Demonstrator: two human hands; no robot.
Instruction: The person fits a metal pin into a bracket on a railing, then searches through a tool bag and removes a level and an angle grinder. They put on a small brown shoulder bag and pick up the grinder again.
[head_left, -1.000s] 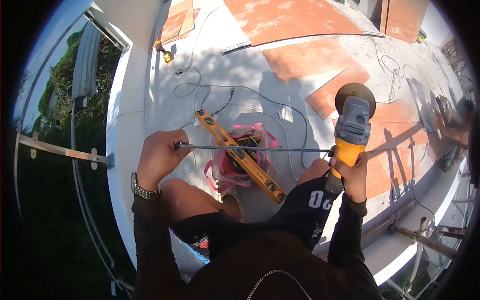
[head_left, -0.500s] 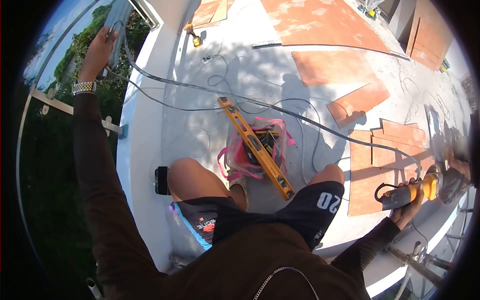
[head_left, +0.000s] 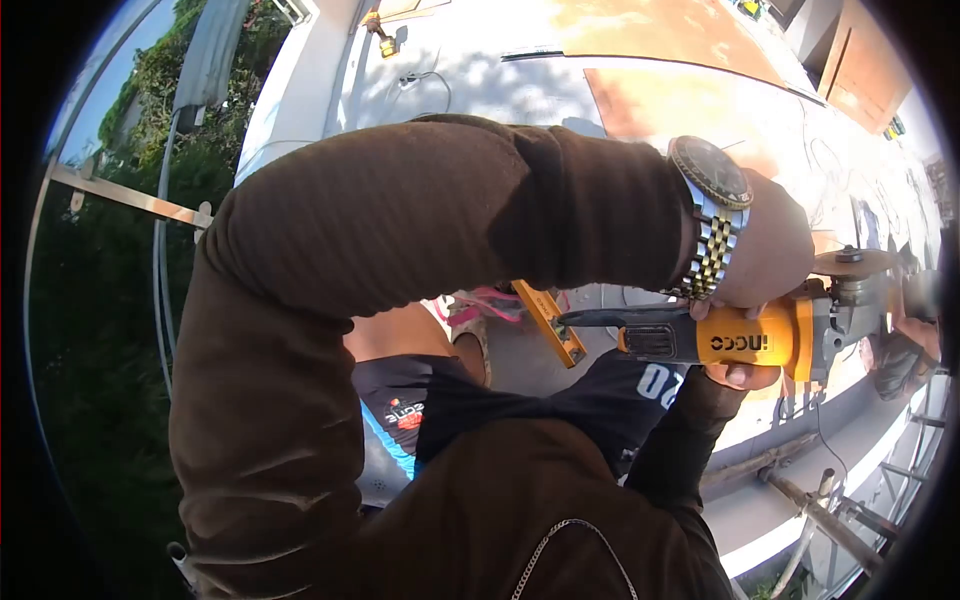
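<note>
A yellow and black angle grinder [head_left: 745, 338] lies across in front of me at the right, its cutting disc [head_left: 850, 263] pointing away to the right. My left hand [head_left: 772, 245], with a watch on its wrist, reaches over and closes on the top of the grinder's body. From below, my right hand [head_left: 742, 376] grips the same body. Behind my left forearm, a yellow spirit level [head_left: 548, 325] shows only its near end. Pink trim of a tool bag [head_left: 478, 305] shows beside it, mostly hidden by the sleeve.
Orange-brown sheets [head_left: 635, 112] lie on the pale floor ahead. A yellow cordless drill [head_left: 384, 40] stands by the left wall. Scaffold pipes [head_left: 820, 515] run beyond the right ledge. At the far right edge, another person's hand [head_left: 918, 338] is partly visible.
My left hand has let go of the raised cable at the left and swung across onto the angle grinder. My right hand has brought the grinder inward and up, and the grinder has turned.
</note>
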